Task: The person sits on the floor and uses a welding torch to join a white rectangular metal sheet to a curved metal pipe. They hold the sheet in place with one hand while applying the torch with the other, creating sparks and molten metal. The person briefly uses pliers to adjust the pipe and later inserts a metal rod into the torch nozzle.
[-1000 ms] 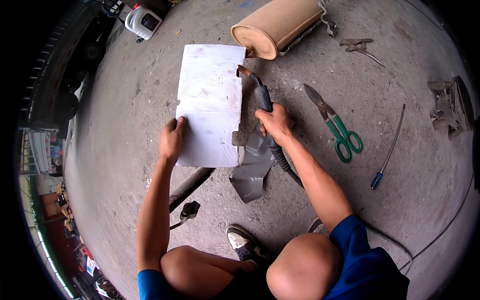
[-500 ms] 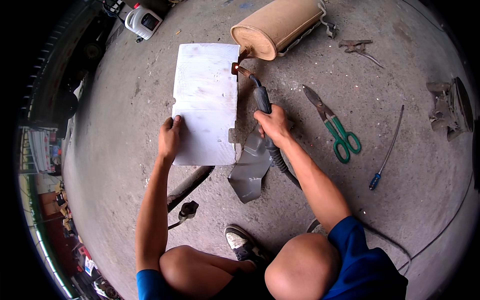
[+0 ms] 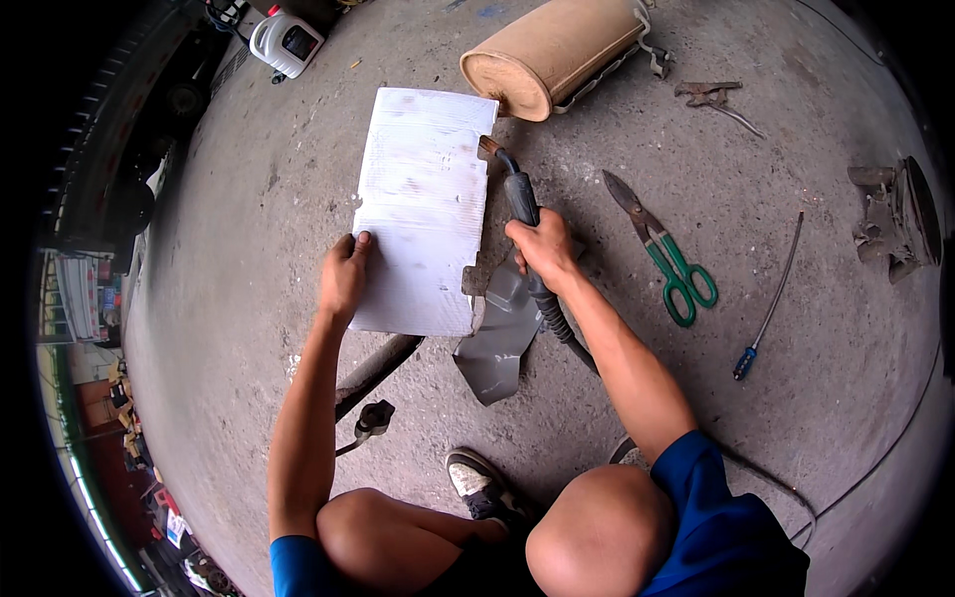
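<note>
My left hand (image 3: pixel 345 277) grips the lower left edge of a white cardboard sheet (image 3: pixel 423 209) with notches in its right edge, thumb on top. My right hand (image 3: pixel 542 246) is wrapped round the black handle of a welding torch (image 3: pixel 520 197). The torch's coppery nozzle reaches the sheet's upper right notch; its tip is hidden behind the cardboard, and no glow shows. Beyond it lies a tan muffler (image 3: pixel 557 55). Part of a dark pipe (image 3: pixel 378 376) shows below the sheet. A bent grey sheet-metal piece (image 3: pixel 494 343) lies on the floor under the torch.
To the right lie green-handled tin snips (image 3: pixel 662 247), a blue-handled screwdriver (image 3: pixel 771 298), locking pliers (image 3: pixel 711 97) and a rusty metal part (image 3: pixel 898 217). A ground clamp (image 3: pixel 373 420) sits near my left forearm. The torch cable (image 3: pixel 766 475) trails right. A white jug (image 3: pixel 286 42) stands far left.
My left hand has shifted the cardboard slightly right and tilted its top rightward, covering the nozzle tip. The bright orange glow at the tip is no longer seen. My right hand stays in place.
</note>
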A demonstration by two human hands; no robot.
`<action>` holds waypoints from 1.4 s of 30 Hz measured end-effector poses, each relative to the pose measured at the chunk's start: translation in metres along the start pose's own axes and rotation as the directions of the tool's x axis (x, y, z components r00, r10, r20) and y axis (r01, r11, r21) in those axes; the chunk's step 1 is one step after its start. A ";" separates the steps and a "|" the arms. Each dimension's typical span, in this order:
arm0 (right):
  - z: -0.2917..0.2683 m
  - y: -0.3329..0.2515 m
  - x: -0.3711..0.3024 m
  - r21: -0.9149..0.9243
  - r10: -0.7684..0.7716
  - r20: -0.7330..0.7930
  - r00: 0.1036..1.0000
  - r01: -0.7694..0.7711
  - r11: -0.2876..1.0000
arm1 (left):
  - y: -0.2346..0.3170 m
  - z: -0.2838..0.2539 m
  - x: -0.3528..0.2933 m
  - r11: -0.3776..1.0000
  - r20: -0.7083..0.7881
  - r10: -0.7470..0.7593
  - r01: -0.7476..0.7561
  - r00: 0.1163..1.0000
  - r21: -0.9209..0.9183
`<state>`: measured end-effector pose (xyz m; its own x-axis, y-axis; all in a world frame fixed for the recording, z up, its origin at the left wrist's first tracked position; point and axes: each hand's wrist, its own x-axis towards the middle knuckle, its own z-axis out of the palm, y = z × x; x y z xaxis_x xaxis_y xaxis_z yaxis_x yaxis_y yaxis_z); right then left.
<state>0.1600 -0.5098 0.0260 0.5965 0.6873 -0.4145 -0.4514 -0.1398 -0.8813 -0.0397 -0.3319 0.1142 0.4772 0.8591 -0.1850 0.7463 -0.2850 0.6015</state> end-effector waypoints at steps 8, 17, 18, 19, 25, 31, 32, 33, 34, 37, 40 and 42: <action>-0.001 -0.003 -0.001 -0.036 0.001 0.002 1.000 -0.001 0.999 | 0.004 0.007 -0.001 0.999 -0.001 0.028 -0.028 1.000 -0.047; -0.002 0.003 0.000 0.028 -0.027 0.015 1.000 0.026 0.999 | -0.004 0.001 0.004 0.988 -0.074 -0.021 0.010 0.997 -0.152; -0.003 0.003 -0.001 0.032 -0.026 0.010 1.000 0.025 0.999 | -0.005 0.001 0.004 0.989 -0.077 -0.021 0.009 0.997 -0.150; -0.003 0.003 -0.001 0.036 -0.025 0.005 1.000 0.025 0.999 | -0.005 0.000 0.003 0.989 -0.081 -0.021 0.009 0.996 -0.148; -0.003 0.003 0.000 0.036 -0.018 0.021 1.000 0.018 0.999 | -0.003 -0.001 0.002 0.993 -0.059 -0.026 0.019 0.998 -0.116; 0.000 0.003 0.002 0.026 -0.007 0.027 1.000 0.007 1.000 | -0.012 0.000 0.006 0.997 -0.040 -0.002 -0.001 0.999 -0.082; -0.001 0.002 0.002 0.023 -0.006 0.024 1.000 0.006 1.000 | -0.009 0.001 0.005 0.998 -0.035 0.010 -0.012 0.999 -0.066; -0.001 0.002 0.003 0.014 -0.006 0.024 1.000 0.005 1.000 | -0.006 0.002 0.005 0.999 -0.021 0.006 -0.007 1.000 -0.046; -0.002 0.002 0.003 0.004 -0.005 0.023 1.000 0.005 1.000 | -0.003 0.003 0.003 1.000 -0.008 0.002 -0.002 1.000 -0.025; -0.003 0.004 0.005 -0.042 -0.035 0.016 0.999 0.036 0.998 | 0.007 0.005 -0.002 1.000 0.008 -0.002 0.002 1.000 0.011; -0.002 0.004 0.005 -0.071 -0.027 0.010 1.000 0.027 0.997 | 0.000 0.006 0.001 1.000 0.011 0.013 -0.012 1.000 -0.023; -0.002 0.003 0.005 -0.012 -0.018 0.017 1.000 0.019 1.000 | 0.002 0.007 0.001 0.999 0.011 0.023 -0.023 1.000 -0.043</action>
<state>0.1624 -0.5086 0.0206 0.5935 0.7017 -0.3943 -0.4319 -0.1357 -0.8916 -0.0343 -0.3347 0.1096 0.4995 0.8476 -0.1793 0.7146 -0.2861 0.6383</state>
